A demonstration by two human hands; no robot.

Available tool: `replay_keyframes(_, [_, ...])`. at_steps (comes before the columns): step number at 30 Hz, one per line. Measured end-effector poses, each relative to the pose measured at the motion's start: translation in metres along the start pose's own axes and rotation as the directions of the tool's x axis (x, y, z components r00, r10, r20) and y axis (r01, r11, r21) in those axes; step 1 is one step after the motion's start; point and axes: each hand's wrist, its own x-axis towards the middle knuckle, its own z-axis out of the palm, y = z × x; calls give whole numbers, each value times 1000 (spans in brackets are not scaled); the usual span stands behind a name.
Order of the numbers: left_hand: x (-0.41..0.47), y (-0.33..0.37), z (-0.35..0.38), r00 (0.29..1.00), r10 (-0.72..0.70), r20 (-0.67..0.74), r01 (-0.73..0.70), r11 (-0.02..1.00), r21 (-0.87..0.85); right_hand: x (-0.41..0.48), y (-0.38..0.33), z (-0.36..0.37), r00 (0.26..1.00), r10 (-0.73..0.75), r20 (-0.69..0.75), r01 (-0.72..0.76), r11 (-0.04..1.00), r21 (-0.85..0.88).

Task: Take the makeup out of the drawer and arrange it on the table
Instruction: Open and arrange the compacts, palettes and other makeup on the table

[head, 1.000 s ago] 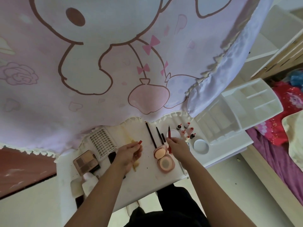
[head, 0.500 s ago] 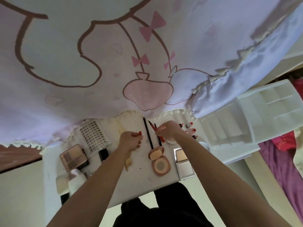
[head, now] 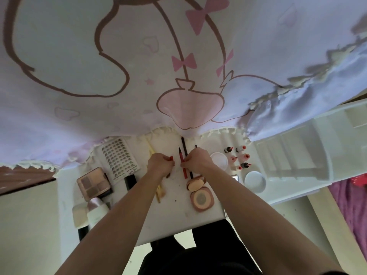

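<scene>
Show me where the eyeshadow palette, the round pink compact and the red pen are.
eyeshadow palette (head: 93, 183): head view, middle of its pans.
round pink compact (head: 202, 199): head view, centre of its round pan.
red pen (head: 184, 172): head view, lower shaft near its end.

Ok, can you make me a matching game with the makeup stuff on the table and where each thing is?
Things:
1 eyeshadow palette
2 red pen
3 round pink compact
4 small red cap

Places:
A held in the right hand
B next to the peach puff
C held in the left hand
D beside the false-nail sheet

Pairs: 1-D, 2-A, 3-B, 4-C
</scene>
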Motion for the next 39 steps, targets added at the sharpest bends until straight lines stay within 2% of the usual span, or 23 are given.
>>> replay_keyframes(8, [4, 2, 8, 999, 43, 25, -45, 997, 65, 3, 10, 8, 993, 34, -117, -41, 997, -62])
replay_keyframes(15, [-4, 3, 10, 997, 68, 44, -68, 998, 14, -2, 13, 0, 984, 33, -175, -35, 999, -9])
replay_keyframes(17, [-9, 2, 4, 994, 107, -23, -108, 994, -20, -12, 11, -8, 977, 31, -211, -27, 999, 22])
replay_keyframes(20, [-21, -4, -21, 969, 144, -200, -157, 986, -52, -33, 7, -19, 965, -10, -262, 14, 1000, 13])
replay_keyframes(23, [-32, -23, -47, 932, 217, -290, -208, 976, 63, -49, 2, -19, 947, -70, -313, 84, 996, 33])
replay_keyframes(29, [-42, -78, -68, 938, 328, -114, -288, 918, 273, -63, -12, 21, 953, -137, -270, 150, 988, 27])
replay_keyframes(33, [-48, -106, -59, 901, 431, 41, -397, 784, 478, -70, -20, 49, 971, -161, -178, 162, 987, -11])
replay_keyframes(36, [-49, -115, -57, 866, 497, 58, -435, 690, 579, -68, -26, 62, 960, -242, -139, 229, 968, -101])
replay_keyframes(39, [-44, -117, -60, 860, 509, 42, -427, 671, 606, -58, -32, 68, 947, -282, -153, 251, 948, -195])
